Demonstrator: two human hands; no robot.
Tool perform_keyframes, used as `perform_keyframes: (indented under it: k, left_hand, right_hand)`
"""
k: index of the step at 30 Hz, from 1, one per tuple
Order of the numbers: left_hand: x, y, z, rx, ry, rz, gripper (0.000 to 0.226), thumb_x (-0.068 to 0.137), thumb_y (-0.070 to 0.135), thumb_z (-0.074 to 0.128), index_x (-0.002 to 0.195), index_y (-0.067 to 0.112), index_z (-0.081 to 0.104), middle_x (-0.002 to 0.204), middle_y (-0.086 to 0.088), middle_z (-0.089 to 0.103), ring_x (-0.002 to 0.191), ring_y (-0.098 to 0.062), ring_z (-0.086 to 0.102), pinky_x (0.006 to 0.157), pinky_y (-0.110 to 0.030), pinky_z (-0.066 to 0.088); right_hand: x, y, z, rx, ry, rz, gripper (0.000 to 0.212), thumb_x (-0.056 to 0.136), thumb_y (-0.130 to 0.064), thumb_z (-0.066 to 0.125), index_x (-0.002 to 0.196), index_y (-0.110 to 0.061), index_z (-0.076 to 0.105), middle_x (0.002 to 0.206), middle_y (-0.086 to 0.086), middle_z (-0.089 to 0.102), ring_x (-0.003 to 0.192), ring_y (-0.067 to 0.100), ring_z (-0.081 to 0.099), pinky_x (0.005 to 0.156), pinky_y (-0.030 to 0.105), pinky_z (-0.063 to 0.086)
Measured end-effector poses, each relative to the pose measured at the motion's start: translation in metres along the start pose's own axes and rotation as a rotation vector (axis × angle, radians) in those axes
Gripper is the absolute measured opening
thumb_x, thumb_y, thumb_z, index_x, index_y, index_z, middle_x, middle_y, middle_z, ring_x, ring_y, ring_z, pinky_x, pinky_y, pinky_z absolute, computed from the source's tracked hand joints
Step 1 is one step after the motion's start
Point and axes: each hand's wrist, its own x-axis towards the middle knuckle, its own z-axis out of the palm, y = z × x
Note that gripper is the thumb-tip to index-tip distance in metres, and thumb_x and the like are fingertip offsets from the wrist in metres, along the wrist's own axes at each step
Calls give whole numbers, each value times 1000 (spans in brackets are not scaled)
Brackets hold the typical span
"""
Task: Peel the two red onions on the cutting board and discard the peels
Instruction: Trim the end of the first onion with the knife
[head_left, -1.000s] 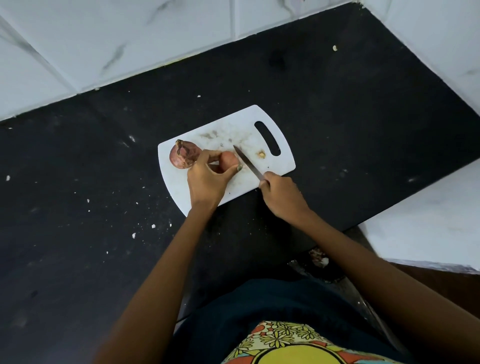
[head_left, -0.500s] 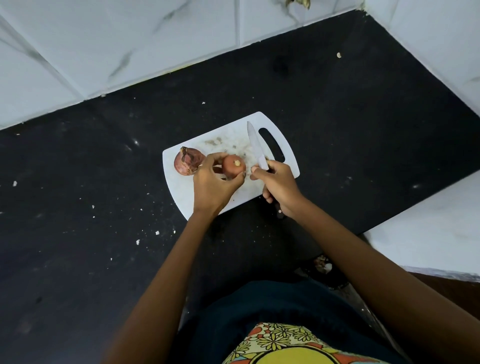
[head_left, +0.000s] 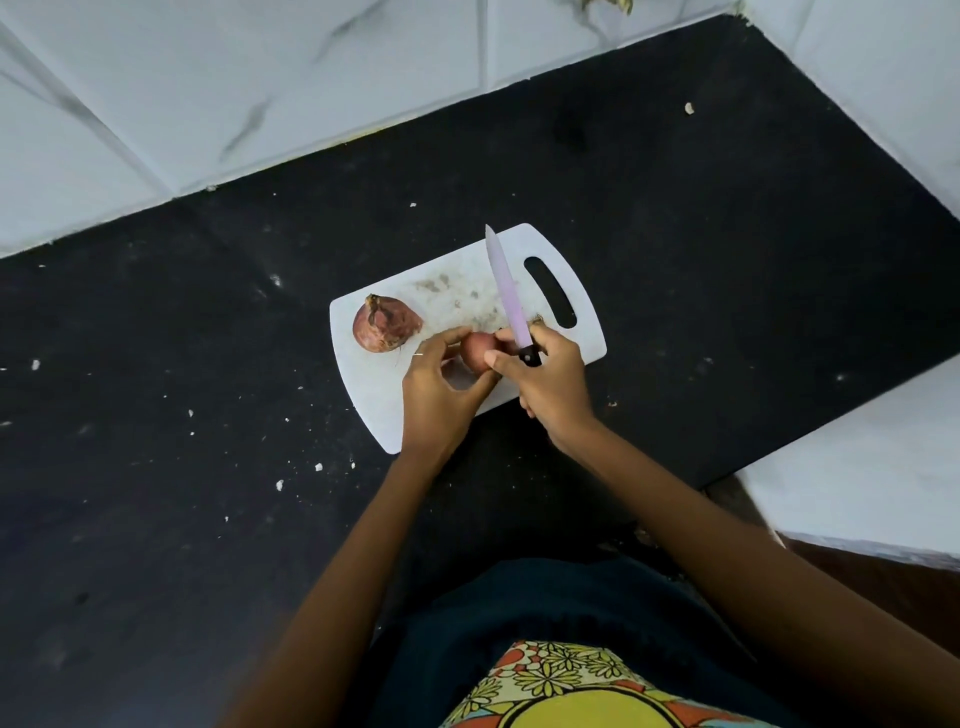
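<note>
White plastic, the cutting board (head_left: 582, 332) is lying on the black counter (head_left: 156, 467). Above its middle we are gripping the smaller onion (head_left: 477, 351) in our left hand (head_left: 439, 395), fingers curled round it. Our right hand (head_left: 553, 382) is clasping the knife (head_left: 506, 293), blade pointing away, thumb touching that onion. The other onion (head_left: 385, 323) is sitting unpeeled at the board's left end.

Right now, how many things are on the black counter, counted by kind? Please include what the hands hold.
Red onions: 2, one unpeeled on the board, one held in the left hand
Knives: 1, in the right hand
White cutting boards: 1
Total: 4
</note>
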Motion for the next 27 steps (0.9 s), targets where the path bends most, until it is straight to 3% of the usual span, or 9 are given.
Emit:
perform_keyframes:
  k: [4, 7, 10, 13, 15, 19, 24, 27]
  left_hand:
    - [4, 1, 0, 8, -15, -6, 49, 76, 19, 81, 120, 9, 62, 118, -5, 62, 96, -8, 60, 81, -13, 53]
    - [8, 3, 0, -3, -18, -45, 53, 72, 19, 85, 119, 7, 64, 117, -7, 63, 93, -9, 61, 79, -15, 54]
    - [10, 5, 2, 5, -10, -66, 54, 71, 18, 85, 119, 5, 64, 117, -9, 63, 87, -4, 59, 74, -4, 47]
    - [11, 4, 4, 10, 1, -82, 55, 70, 21, 86, 119, 6, 65, 116, -8, 63, 89, -6, 61, 75, 0, 43]
    - [12, 5, 4, 15, 4, -91, 55, 70, 23, 86, 118, 6, 66, 115, -6, 64, 92, -10, 62, 76, 0, 43]
    - [14, 8, 4, 9, -1, -102, 52, 69, 20, 86, 116, 6, 67, 113, -9, 66, 88, -8, 61, 74, -1, 43]
    - [13, 9, 3, -9, -10, -110, 52, 70, 18, 86, 117, 4, 66, 114, -10, 66, 88, -8, 60, 70, 0, 43]
    - [14, 9, 3, -25, -7, -135, 52, 70, 19, 86, 116, 7, 67, 113, -7, 67, 87, -5, 60, 70, -2, 44]
  right_hand:
    - [-1, -1, 1, -63, -1, 1, 12, 86, -21, 68, 94, -13, 64, 77, -3, 64, 51, 0, 48, 52, 18, 37]
    - [1, -3, -8, -176, 27, -55, 27, 97, -21, 50, 82, 2, 56, 75, 16, 61, 47, 15, 47, 49, 31, 40]
    - [-4, 0, -21, -383, -15, -181, 26, 99, -16, 39, 94, 3, 56, 75, 16, 60, 59, 24, 53, 63, 46, 48]
    - [-15, 6, -30, -563, -86, -226, 33, 101, -16, 37, 130, -9, 50, 81, 7, 59, 73, 23, 56, 71, 42, 47]
    - [-21, 8, -33, -601, -99, -243, 42, 100, -15, 37, 142, -15, 41, 81, 5, 61, 74, 24, 57, 71, 41, 46]
    - [-26, 8, -31, -644, -128, -292, 55, 99, -10, 39, 148, -31, 28, 58, -12, 36, 56, 8, 37, 65, 36, 40]
    - [-25, 7, -32, -677, -136, -303, 57, 98, -9, 39, 148, -35, 26, 57, -9, 35, 53, 8, 36, 62, 33, 35]
    - [-25, 4, -31, -713, -156, -298, 57, 98, -9, 38, 148, -34, 25, 58, -7, 38, 59, 15, 44, 62, 34, 38]
